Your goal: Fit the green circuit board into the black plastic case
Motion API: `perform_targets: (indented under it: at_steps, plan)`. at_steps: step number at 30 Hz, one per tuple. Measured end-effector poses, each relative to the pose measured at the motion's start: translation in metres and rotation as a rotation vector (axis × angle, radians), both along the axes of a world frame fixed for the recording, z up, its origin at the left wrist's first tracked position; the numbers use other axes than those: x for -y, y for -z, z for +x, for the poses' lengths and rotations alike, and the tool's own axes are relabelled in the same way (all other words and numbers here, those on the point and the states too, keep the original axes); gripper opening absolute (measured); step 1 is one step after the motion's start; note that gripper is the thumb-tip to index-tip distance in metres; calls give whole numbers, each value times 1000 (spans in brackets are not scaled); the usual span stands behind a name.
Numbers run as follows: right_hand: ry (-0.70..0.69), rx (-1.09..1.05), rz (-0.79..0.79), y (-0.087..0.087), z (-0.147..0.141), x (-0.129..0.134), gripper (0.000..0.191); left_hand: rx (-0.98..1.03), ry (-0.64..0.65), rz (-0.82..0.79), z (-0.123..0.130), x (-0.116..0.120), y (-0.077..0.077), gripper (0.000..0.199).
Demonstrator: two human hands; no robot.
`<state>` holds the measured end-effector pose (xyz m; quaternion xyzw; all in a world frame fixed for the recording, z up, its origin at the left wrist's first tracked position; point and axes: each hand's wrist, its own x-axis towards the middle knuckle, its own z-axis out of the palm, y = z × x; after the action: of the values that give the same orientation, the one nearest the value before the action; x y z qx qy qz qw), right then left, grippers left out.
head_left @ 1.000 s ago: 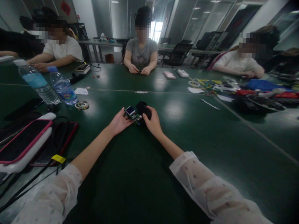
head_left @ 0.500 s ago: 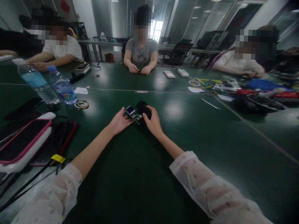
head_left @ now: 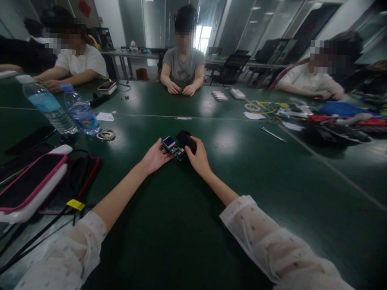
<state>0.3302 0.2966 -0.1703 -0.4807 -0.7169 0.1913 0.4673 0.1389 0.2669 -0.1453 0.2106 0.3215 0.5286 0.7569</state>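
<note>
Over the middle of the dark green table [head_left: 182, 231], the left hand [head_left: 154, 157] held a green circuit board [head_left: 174, 149] with a small screen [head_left: 169, 142], thumb at its edge and fingers extended beneath. The right hand [head_left: 198, 157] gripped a black case [head_left: 184, 139] beside the board, its fingers closed around one side. A wrench [head_left: 273, 134] lay well apart, farther right.

I count two water bottles [head_left: 49, 105] [head_left: 81, 111], one wrench [head_left: 273, 134] and one pink-edged phone [head_left: 32, 180] on this worktop [head_left: 182, 231]. In front of me, one circuit board [head_left: 170, 143] and one black case [head_left: 184, 139].
</note>
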Motion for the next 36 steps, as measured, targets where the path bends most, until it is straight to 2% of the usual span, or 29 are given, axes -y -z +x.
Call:
perform_targets:
  at_steps: [16,27,32,36]
  plan:
    - [-4,-6,4,1,0,-1,42,15,2,3,-1,-2,3,55]
    - [-3,-15,-1,1,0,0,43,-5,10,8,0,0,0,57]
    - [13,-30,18,-6,-1,5,42,2,9,7,-1,-1,2,59]
    - [82,-52,109,-16,-2,11,44,1,4,0,-1,-1,3,59]
